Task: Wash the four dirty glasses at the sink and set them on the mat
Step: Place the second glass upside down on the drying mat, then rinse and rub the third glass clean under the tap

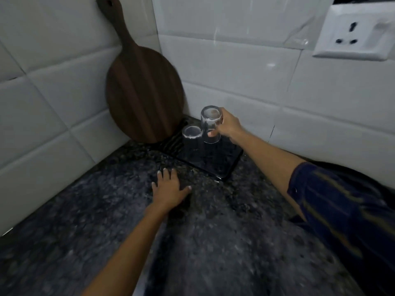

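A black ribbed mat [222, 167] lies in the corner of the dark granite counter. One clear glass [190, 137] stands upside down on the mat's far left part. My right hand [227, 124] grips a second clear glass [210, 120], upside down, just above the mat and right next to the first glass. My left hand [170, 186] rests flat on the counter in front of the mat, fingers spread, holding nothing. No sink and no other glasses are in view.
A round dark wooden cutting board [143, 90] leans in the tiled corner, right behind the mat. A white wall socket [352, 33] sits at the upper right. The speckled granite counter [213, 242] stretches toward me.
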